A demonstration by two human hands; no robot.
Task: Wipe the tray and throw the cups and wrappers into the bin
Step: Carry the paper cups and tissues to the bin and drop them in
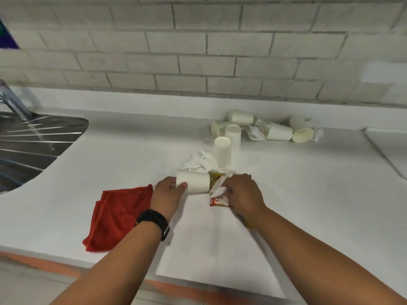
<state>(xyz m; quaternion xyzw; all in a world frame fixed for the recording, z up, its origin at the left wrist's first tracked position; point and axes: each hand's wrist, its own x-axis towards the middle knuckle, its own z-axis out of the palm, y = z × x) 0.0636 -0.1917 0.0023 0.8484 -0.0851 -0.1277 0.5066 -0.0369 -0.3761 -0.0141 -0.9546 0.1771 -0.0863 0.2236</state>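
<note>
A white tray point(220, 256) lies on the counter in front of me, its near edge over the counter's front. My left hand point(168, 192) grips a white paper cup point(196, 182) lying on its side at the tray's far end. My right hand point(243, 193) pinches a crumpled white tissue point(217, 188) on top of a red and gold wrapper point(217, 202). Just beyond stand an upside-down cup point(222, 151) and a crumpled white napkin point(199, 160). A red cloth point(116, 214) lies left of the tray.
Several more paper cups point(279, 132) and crumpled wrappers point(255, 133) are scattered at the back of the counter near the tiled wall. A steel sink drainboard point(33, 142) with a tap point(13, 100) is at the left. Another white tray's edge point(383, 146) shows at the right.
</note>
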